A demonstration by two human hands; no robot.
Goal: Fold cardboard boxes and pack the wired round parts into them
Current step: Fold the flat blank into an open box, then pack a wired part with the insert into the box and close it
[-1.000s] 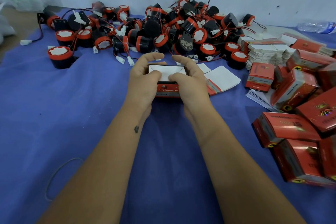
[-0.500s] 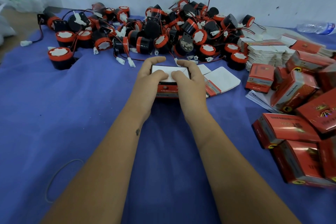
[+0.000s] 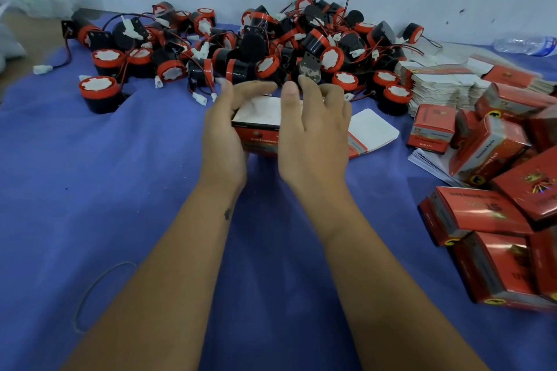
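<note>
Box in work: a red cardboard box stands on the blue cloth between the two hands, white top panel facing up; whether anything is inside cannot be told.
Left hand: the left hand lies against the box's left side, fingers straight and reaching over its far edge; a firm grip is not visible.
Right hand: the right hand is in front of the box's right part, fingers spread and relaxed, slightly blurred; contact with the box cannot be told.
Wired round parts: a heap of black-and-red round parts with red-black wires and white plugs lies at the far edge of the cloth, against the wall, just beyond the box.
Folded boxes: a cluster of closed red boxes lies at the right; contents hidden.
Flat blanks: a stack of unfolded box blanks sits behind the closed boxes; one flat blank lies just right of the right hand.
Other: a rubber band lies on the cloth at lower left; a plastic bottle lies at far right.
</note>
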